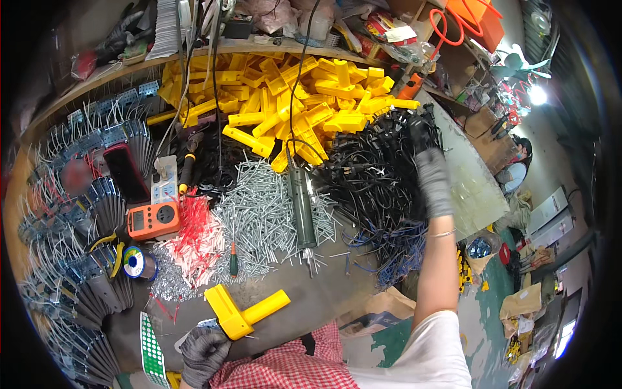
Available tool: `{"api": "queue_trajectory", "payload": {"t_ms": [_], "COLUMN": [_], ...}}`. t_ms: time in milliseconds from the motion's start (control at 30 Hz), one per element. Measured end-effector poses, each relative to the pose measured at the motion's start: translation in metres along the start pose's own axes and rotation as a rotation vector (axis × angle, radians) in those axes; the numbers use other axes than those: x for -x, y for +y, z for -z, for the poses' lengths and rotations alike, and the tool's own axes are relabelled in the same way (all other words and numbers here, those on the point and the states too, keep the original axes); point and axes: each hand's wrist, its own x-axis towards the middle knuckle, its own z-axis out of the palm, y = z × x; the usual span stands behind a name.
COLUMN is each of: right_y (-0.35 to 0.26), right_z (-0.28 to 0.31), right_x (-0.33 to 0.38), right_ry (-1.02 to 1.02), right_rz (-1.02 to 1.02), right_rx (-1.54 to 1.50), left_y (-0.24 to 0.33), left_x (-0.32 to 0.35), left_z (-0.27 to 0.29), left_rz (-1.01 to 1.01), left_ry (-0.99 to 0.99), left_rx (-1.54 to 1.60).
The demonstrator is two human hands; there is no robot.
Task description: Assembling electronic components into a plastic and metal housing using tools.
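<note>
Lower left: my left hand (205, 353) grips yellow plastic piece (234, 319). Upper right: my right hand (433, 175) blurry at black wires (376, 175), can't tell grip.

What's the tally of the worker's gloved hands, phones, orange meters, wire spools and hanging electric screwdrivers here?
Gray-gloved hands: 2
Red-edged phone: 1
Orange meter: 1
Wire spool: 1
Hanging electric screwdriver: 1
Total: 6

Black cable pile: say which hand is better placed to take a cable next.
Right, probably: the right hand is at the black cable pile, while the left hand is by the yellow plastic housing, farther away.
</note>
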Motion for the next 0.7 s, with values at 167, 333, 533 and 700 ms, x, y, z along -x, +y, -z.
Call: {"api": "queue_trajectory", "payload": {"t_ms": [167, 333, 533, 700], "right_y": [-0.017, -0.069, -0.056, 0.006], "right_z": [0.047, 0.052, -0.025, -0.077], "right_x": [-0.072, -0.037, 0.185, 0.279], "right_ry": [-0.336, -0.629, -0.480, -0.165], "right_rz": [-0.477, -0.458, -0.599, 0.191], "right_rx": [-1.192, -1.940, -1.457, -0.148], "left_y": [0.004, 0.027, 0.015, 0.030], "left_x": [0.002, -0.012, -0.027, -0.037], "left_z": [0.006, 0.021, 0.031, 0.034], "left_rz": [0.074, 0.077, 0.259, 0.330], "left_ry": [-0.088, 0.015, -0.247, -0.242], "left_rx": [0.029, -0.500, -0.253, -0.127]}}
